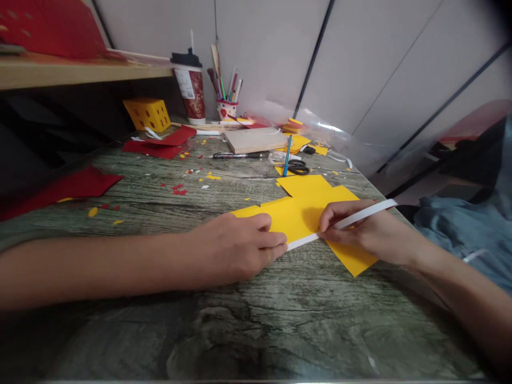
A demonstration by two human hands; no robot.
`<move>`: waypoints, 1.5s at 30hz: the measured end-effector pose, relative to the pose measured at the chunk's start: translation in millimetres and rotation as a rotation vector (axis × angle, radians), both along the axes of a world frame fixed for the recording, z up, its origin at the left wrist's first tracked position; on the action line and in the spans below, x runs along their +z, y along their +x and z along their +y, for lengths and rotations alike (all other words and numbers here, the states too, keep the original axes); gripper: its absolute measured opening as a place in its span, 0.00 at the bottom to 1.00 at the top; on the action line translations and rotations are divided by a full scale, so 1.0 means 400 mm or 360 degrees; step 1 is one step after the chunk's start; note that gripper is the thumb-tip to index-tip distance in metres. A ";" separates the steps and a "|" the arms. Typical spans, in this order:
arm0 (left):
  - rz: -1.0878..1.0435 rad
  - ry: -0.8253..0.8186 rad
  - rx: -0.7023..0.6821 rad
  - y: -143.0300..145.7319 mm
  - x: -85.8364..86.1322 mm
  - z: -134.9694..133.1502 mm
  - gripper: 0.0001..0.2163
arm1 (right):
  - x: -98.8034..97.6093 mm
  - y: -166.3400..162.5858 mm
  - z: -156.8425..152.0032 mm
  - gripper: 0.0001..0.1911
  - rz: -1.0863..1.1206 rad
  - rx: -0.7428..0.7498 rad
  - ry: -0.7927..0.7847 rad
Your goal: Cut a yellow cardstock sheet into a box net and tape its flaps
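A flat yellow paper cutout (301, 210) with several square flaps lies on the table in front of me. Along its near edge runs a narrow white strip (362, 213), perhaps tape, whose far end rises free over my right hand. My left hand (244, 248) rests on the cutout's left part, its fingers curled and pressing the paper's edge where the strip begins; its thumb is hidden. With thumb and forefinger, my right hand (356, 229) pinches the strip just above the near edge. One lower flap lies partly under that hand.
Behind the cutout are black-handled scissors (299, 167), a blue pen (287, 156), a black pen (238, 156) and a pale block (256, 140). A lidded cup (194, 90), pen holder (227, 108) and yellow box (148, 114) stand farther back. Red paper (76, 189) lies left, near a shelf (80, 72).
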State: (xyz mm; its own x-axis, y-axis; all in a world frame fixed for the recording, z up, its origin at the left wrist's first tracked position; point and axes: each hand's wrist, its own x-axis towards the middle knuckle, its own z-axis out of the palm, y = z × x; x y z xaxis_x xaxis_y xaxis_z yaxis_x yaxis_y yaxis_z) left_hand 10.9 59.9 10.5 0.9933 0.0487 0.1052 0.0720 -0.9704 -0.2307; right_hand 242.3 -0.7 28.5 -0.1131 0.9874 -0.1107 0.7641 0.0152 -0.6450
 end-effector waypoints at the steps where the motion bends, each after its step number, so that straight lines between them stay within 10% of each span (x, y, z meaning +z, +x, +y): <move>1: 0.0001 -0.0005 0.0003 -0.001 0.000 -0.001 0.16 | -0.001 0.001 0.001 0.04 0.0000 0.0010 0.0001; 13: 0.0016 -0.0098 -0.0246 0.074 0.023 0.045 0.11 | 0.006 -0.001 0.011 0.04 -0.0113 0.0120 0.0025; 20: -0.0060 -0.0943 0.0124 0.155 0.014 0.057 0.14 | 0.008 0.009 -0.001 0.08 -0.0106 0.0147 0.0086; 34: -0.0141 -0.0484 -0.0067 0.170 -0.030 0.054 0.11 | 0.002 -0.018 -0.017 0.05 -0.0094 0.0030 0.0247; 45: 0.0016 -0.0717 0.0087 0.182 0.027 0.039 0.11 | -0.005 -0.024 -0.084 0.04 0.0066 -0.0110 0.0451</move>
State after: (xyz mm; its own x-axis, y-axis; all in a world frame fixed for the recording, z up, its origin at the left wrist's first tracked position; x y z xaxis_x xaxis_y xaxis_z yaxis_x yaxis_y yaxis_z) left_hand 83.7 75.5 21.1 0.9888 0.1397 0.0517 0.1258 -0.9690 0.2128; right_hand 232.7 -34.4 26.4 -0.0435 0.9839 0.1736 0.7427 0.1480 -0.6530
